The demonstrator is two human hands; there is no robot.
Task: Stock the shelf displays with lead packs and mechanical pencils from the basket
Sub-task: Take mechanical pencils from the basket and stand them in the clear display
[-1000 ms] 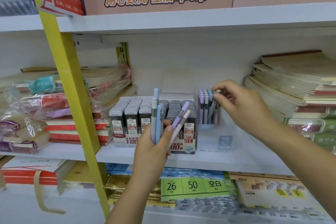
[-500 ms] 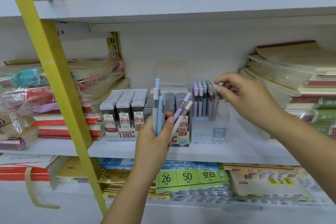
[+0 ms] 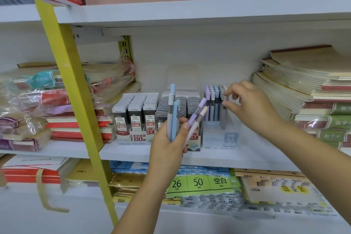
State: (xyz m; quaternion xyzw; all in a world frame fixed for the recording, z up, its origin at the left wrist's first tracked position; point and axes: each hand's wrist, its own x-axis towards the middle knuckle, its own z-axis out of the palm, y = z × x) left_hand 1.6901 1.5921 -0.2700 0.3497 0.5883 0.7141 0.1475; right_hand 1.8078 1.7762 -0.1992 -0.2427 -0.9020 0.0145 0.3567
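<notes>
Head view: the left hand is raised in front of the middle shelf and is clenched round a bunch of pencils, what looks like 5 of them: grey, 2 blue, purple and beige. They stick up from the fist, the purple and beige ones tilted to the right.

The right hand reaches to the clear pencil box on that shelf. Its thumb and forefinger pinch the top of a grey pencil that stands upright at the right side of the box, beside the purple, grey and blue pencils already standing there.

Just left of the box, 2 trays of lead packs sit side by side. Stacked notebooks lie to the right, and a yellow post slants across on the left.
</notes>
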